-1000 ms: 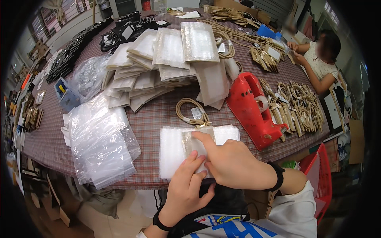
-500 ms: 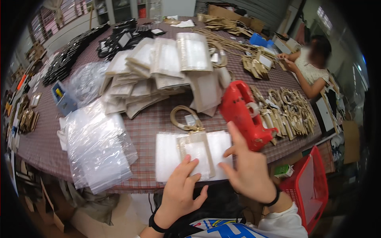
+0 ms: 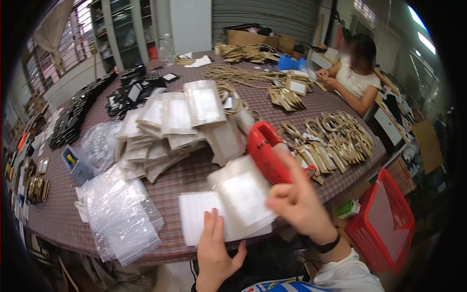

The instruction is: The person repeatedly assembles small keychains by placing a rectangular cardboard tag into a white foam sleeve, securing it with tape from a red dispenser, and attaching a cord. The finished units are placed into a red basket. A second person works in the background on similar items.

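Observation:
A white foam sheet [image 3: 194, 214] lies near the table's front edge. Over its right part a tilted, foam-covered flat piece [image 3: 245, 192] with tan edges is raised and slightly blurred. My left hand [image 3: 214, 248] is open, its fingers lying flat on the sheet beside that piece. At the piece's right edge, my right hand [image 3: 304, 207] pinches with thumb and bent fingers, while the index finger stretches toward the red tape dispenser [image 3: 265, 151]. The tan cord seen earlier is hidden.
Behind is a heap of foam-wrapped pieces [image 3: 175, 117]. Clear plastic bags [image 3: 121, 214] lie at left, beside a blue-grey box [image 3: 78, 165]. Corded tan pieces [image 3: 335, 138] spread at right. A red basket [image 3: 384, 224] stands below the table's right side; a co-worker [image 3: 357, 80] sits far right.
The foam-covered piece has come up over the sheet, covering the tan corded item. My right hand has closed in on its edge. The view has tilted upward.

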Demonstrator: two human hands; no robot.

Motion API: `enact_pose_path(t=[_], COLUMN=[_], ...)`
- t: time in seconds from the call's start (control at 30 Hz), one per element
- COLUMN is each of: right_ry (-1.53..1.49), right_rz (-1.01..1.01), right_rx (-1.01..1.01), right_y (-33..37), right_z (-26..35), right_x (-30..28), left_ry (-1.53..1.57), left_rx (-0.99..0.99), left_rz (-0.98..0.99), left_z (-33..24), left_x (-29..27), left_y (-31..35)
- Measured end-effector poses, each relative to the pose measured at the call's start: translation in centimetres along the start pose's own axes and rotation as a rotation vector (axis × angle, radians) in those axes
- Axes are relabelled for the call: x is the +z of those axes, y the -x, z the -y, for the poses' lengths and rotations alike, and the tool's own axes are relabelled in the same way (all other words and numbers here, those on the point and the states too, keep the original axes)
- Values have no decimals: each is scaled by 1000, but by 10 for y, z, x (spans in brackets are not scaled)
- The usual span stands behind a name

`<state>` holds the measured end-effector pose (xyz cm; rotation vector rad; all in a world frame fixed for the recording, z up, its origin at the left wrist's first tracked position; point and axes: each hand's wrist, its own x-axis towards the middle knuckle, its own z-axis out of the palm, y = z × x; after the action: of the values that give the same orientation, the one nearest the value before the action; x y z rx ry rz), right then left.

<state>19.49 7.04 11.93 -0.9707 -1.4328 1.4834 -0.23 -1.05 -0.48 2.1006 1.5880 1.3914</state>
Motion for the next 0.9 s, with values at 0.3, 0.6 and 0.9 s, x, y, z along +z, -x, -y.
enact_pose_path(t=[0.3, 0.6, 0.9], right_ry=[384, 803, 1565], right_rz=[-29, -112, -119], right_rx=[-345, -722, 97], right_y=[-162, -143, -2], right_z=[110, 133, -6], right_x=[17, -50, -219], left_ry=[-245, -239, -245], left_rx=[-16, -17, -55], left_rz=[54, 46, 61], left_z=[-13, -17, -27], left_x=[5, 10, 10], left_y=[-8, -8, -11])
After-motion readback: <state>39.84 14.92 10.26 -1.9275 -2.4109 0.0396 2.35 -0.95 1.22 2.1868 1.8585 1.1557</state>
